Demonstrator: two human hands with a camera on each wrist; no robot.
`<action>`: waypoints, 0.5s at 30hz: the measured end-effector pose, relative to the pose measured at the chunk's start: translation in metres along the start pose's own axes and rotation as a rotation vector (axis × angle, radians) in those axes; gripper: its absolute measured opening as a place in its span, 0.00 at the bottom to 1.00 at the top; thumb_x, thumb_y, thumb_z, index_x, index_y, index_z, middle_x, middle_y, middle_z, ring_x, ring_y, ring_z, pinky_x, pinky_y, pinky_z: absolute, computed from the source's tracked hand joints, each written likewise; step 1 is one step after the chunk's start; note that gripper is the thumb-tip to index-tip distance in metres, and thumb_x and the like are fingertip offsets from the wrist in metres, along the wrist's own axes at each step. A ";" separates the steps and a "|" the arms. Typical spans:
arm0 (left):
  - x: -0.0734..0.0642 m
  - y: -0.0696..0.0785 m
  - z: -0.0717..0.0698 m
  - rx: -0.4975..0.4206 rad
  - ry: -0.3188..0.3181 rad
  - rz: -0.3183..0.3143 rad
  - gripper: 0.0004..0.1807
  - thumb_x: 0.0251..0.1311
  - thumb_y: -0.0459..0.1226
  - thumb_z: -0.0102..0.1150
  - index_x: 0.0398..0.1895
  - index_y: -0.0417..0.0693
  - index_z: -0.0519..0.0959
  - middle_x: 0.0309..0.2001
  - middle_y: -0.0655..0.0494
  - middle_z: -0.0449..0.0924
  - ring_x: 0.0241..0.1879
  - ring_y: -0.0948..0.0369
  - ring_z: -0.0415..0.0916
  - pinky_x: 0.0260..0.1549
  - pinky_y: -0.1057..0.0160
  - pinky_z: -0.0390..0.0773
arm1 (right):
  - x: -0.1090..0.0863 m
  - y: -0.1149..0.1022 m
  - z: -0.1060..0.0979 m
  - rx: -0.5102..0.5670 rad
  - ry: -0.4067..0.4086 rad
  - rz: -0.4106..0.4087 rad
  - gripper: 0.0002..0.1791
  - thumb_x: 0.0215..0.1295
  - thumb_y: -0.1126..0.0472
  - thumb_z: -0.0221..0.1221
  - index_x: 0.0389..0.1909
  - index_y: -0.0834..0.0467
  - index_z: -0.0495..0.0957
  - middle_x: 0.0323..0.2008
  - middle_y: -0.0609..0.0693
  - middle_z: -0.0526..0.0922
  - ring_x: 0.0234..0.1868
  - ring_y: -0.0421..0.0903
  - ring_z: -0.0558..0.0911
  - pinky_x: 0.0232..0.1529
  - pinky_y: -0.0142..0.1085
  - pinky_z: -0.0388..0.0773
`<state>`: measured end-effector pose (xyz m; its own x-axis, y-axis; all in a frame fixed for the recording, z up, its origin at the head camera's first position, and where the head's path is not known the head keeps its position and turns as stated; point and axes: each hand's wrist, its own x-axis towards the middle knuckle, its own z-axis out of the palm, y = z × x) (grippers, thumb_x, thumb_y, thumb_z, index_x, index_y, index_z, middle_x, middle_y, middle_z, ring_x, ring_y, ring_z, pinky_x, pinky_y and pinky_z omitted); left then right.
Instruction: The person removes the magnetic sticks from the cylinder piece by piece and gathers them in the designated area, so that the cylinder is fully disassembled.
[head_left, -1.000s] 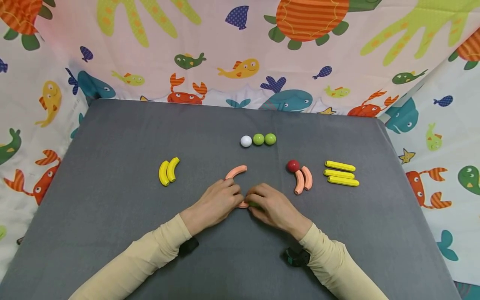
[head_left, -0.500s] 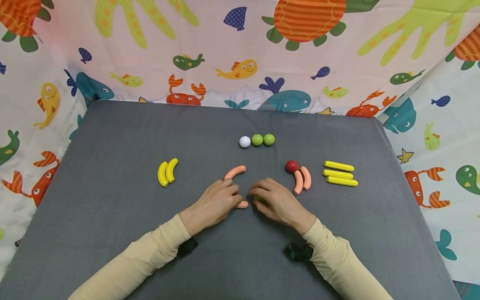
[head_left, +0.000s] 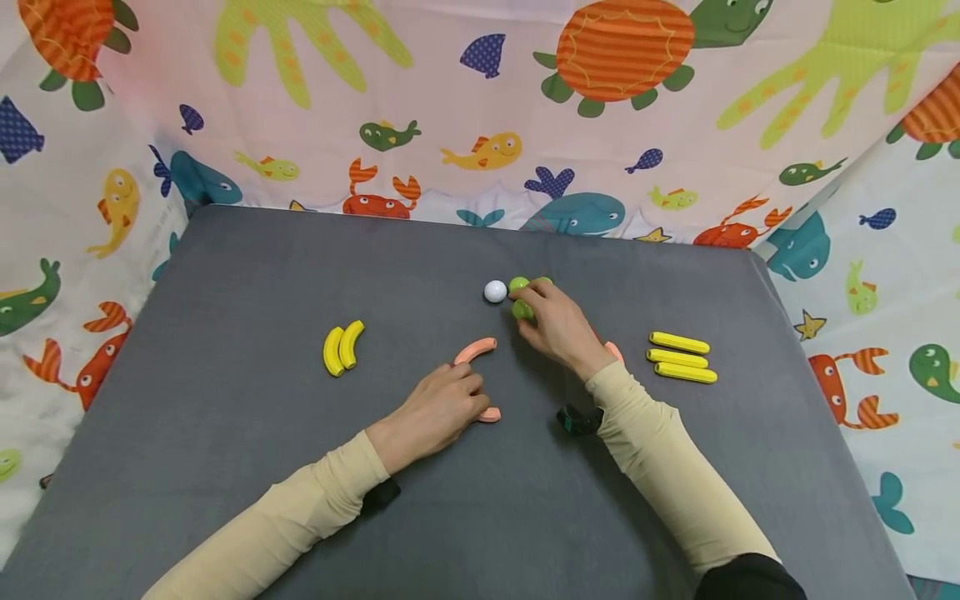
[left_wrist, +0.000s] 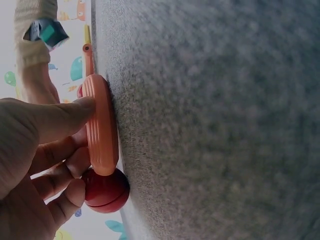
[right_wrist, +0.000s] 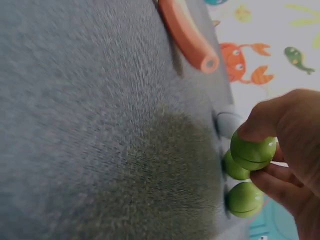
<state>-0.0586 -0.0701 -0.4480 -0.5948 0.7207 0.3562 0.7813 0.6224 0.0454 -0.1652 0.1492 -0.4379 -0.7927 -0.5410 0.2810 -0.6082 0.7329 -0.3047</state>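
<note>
In the head view my right hand [head_left: 558,325] reaches to the back row of balls, pinching a green ball [head_left: 522,310] between thumb and fingers. The right wrist view has this held green ball [right_wrist: 253,151] close in front of two other green balls [right_wrist: 245,199], with a white ball [right_wrist: 228,123] beside them. My left hand [head_left: 435,412] stays low at mid-table, its thumb and fingers on a salmon-coloured curved stick [left_wrist: 102,127]. A red ball [left_wrist: 106,192] sits at that stick's end, against the fingertips; from above, the hand hides it. Another salmon curved stick [head_left: 476,349] lies just beyond.
Two yellow curved sticks [head_left: 343,348] lie at the left of the grey table [head_left: 300,267]. At the right are several straight yellow sticks [head_left: 681,357]. A salmon stick [head_left: 614,350] shows partly from behind my right wrist. A patterned cloth [head_left: 420,83] rises behind the table.
My right hand has carried the green ball from beside the left hand forward to the back row of balls. My left hand has stayed in place. The head view has shifted slightly.
</note>
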 end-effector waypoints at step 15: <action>-0.002 -0.001 0.001 -0.004 -0.030 -0.001 0.09 0.60 0.40 0.64 0.22 0.57 0.81 0.25 0.59 0.75 0.29 0.61 0.71 0.28 0.64 0.69 | 0.004 0.004 0.009 -0.086 0.066 -0.019 0.17 0.54 0.63 0.69 0.47 0.58 0.82 0.43 0.56 0.81 0.45 0.55 0.79 0.47 0.47 0.77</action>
<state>-0.0581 -0.0723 -0.4498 -0.6011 0.7287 0.3281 0.7814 0.6220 0.0500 -0.1706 0.1461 -0.4465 -0.7748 -0.5291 0.3460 -0.6152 0.7571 -0.2199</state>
